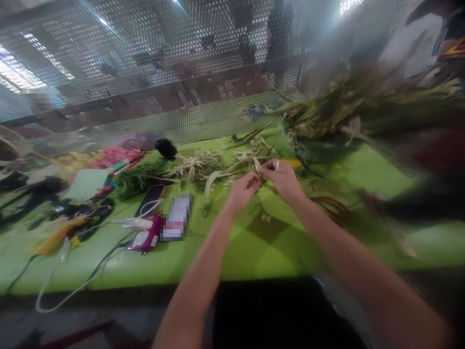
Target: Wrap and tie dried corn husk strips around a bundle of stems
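My left hand (pixel 242 192) and my right hand (pixel 282 178) meet over the green table (pixel 276 252), both pinched on a small pale dried leaf strip (pixel 258 167) held between their fingertips. Just beyond the hands lies a loose heap of dried leaves and stems (pixel 203 170). The picture is blurred, so the fine detail of the piece is unclear.
A big bundle of long dried leaves (pixel 363 104) lies at the right in a green container. Phones (pixel 176 218), a pink device (pixel 147 237) with white cables, scissors (pixel 83 213), pink and yellow flowers (pixel 105 157) lie left. A perforated metal wall (pixel 181 72) stands behind. Red wire loops (pixel 332 206) lie right.
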Demonstrator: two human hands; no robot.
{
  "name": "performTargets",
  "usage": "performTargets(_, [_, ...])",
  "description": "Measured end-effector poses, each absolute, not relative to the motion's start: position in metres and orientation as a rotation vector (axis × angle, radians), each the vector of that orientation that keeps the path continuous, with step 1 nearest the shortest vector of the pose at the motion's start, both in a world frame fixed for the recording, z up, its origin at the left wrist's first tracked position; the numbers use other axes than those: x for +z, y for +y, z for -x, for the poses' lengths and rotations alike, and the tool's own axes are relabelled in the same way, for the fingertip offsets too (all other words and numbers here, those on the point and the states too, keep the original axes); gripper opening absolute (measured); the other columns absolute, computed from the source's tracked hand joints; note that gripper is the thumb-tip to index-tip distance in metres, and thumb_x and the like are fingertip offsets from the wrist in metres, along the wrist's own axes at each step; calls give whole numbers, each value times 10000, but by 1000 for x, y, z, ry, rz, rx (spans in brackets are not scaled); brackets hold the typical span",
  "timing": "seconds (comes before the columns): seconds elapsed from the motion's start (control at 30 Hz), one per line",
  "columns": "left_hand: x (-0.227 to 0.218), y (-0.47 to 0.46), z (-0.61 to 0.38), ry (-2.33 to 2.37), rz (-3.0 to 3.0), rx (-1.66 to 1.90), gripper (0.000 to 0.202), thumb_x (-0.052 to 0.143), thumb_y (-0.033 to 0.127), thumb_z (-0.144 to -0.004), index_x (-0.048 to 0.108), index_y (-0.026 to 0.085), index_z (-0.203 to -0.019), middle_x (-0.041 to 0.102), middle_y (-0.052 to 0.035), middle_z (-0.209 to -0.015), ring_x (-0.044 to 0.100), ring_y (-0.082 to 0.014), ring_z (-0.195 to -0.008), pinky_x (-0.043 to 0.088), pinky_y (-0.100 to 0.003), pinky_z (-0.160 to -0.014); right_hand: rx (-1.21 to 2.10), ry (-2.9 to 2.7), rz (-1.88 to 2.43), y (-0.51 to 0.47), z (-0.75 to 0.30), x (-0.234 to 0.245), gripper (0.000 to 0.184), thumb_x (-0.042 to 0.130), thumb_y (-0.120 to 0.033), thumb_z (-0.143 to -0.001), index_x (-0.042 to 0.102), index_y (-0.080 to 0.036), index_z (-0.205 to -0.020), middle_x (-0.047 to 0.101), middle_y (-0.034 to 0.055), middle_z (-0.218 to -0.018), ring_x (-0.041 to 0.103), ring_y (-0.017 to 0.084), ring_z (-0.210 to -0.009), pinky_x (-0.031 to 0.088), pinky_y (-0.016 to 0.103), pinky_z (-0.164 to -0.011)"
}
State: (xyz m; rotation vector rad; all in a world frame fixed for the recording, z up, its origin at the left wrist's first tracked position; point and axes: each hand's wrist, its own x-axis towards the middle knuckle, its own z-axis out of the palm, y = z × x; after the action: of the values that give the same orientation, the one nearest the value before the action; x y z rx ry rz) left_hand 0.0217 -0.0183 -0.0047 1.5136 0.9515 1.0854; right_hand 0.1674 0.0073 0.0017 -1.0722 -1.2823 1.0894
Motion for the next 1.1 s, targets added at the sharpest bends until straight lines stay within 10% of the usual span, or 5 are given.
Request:
performTargets(0.27, [-22, -4, -20, 1107, -1283, 1395, 177, 675, 327, -793, 656, 172, -875, 617, -1, -792, 558, -108, -707, 459, -247, -746, 661, -1314, 1149, 9, -179, 4, 322, 682, -387, -759, 604, -217, -1021, 632, 63, -1052, 554, 145, -768, 446, 274, -653])
performTargets(0.5, [-24, -4, -20, 1083, -1243, 1476, 236, 715, 315, -762, 691, 162, -940, 682, -29, -860, 605, -122, -793, 472, -258, -818, 1299, -1237, 1055, 0, -155, -2, 265, 715, -363, -707, 541, -204, -827, 625, 4, -739, 588, 121, -586, 490, 265, -565])
performTargets(1.1, [-10, -9, -20, 814, -847, 1354, 253, 784, 322, -712, 591, 176, -785, 467, 63, -588, 335, -19, -423, 223, -162, -410, 1356, -1345, 919, -3, -165, 14, 303, 793, -401, -598, 611, -171, -676, 548, -27, -599, 440, 73, -502, 356, 232, -469])
